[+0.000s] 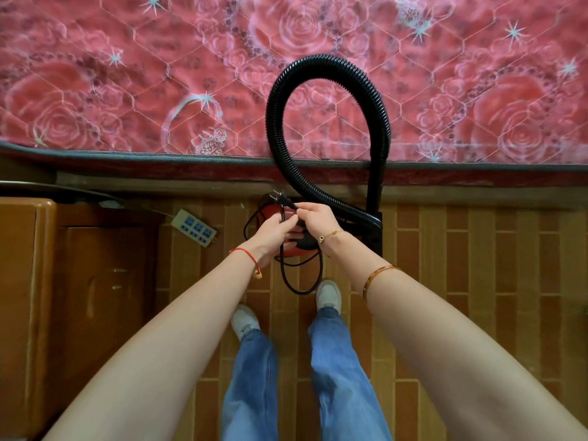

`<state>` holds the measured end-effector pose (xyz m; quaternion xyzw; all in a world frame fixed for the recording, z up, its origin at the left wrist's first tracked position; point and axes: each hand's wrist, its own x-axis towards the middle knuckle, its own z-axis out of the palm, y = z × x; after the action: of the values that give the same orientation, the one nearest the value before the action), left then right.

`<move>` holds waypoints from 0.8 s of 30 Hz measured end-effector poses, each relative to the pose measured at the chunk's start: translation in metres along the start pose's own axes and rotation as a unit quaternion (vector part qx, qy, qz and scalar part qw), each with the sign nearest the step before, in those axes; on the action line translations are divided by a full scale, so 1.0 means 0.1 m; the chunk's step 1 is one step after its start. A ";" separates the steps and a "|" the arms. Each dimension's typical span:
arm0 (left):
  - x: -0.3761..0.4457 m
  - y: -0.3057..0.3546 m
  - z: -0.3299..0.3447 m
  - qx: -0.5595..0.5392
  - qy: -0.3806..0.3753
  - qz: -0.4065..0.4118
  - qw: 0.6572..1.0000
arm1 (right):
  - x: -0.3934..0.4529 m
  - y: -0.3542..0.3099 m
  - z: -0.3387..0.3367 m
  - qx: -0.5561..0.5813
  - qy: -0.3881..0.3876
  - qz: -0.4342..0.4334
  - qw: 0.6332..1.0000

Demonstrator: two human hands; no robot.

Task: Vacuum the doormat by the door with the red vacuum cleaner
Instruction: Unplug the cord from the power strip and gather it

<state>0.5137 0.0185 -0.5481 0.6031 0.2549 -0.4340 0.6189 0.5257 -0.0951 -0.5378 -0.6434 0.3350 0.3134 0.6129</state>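
A: How are the arms set?

B: Both reach forward and down, bare, meeting in front of the body over the floor. The left hand [273, 232] comes in from the left with a red string bracelet [243, 252] on its wrist; the right hand [318, 219] comes from the right, wearing a thin gold chain, with an orange bangle [380, 271] further up the forearm.

A: And each grip?

B: The left hand's fingers curl round a bundle of black power cord [302, 275], whose loops hang below the hands, down between the white shoes [329, 296]. The right hand's fingers pinch the cord near its plug [281, 201]; the metal prongs stick up and to the left, just past the fingertips.

A: Where is the red vacuum cleaner?

B: The red vacuum cleaner [294, 249] sits on the wooden floor directly beneath the hands, mostly hidden by them; only bits of a red body with a dark top show. Its ribbed black hose [327, 66] rises in a big loop lying against a pink rose-patterned mattress [127, 74], one end running down to a straight black tube on the right.

A: Anything near?

B: A white power strip [194, 228] lies on the floor to the left, beside a wooden cabinet [63, 265].
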 end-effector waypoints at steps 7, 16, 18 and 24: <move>0.12 0.08 0.19 -0.023 -0.001 0.009 1.000 | 0.07 -0.01 -0.26 0.047 -0.040 0.001 0.998; 0.33 0.06 0.26 0.139 0.184 0.079 0.970 | 0.06 0.05 -0.87 -0.276 0.133 -0.227 0.924; 0.35 0.02 0.27 0.218 0.227 0.084 0.945 | 0.08 0.11 -1.02 -0.312 0.162 -0.245 0.904; 0.40 -0.10 0.40 0.429 0.250 0.107 0.861 | 0.22 0.35 -1.35 -0.411 0.228 -0.217 0.856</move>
<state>0.5162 -0.0278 -0.5811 0.9207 0.1234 -0.2666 0.2568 0.5091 -0.2322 -0.5684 -0.9465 0.1585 0.1261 0.2513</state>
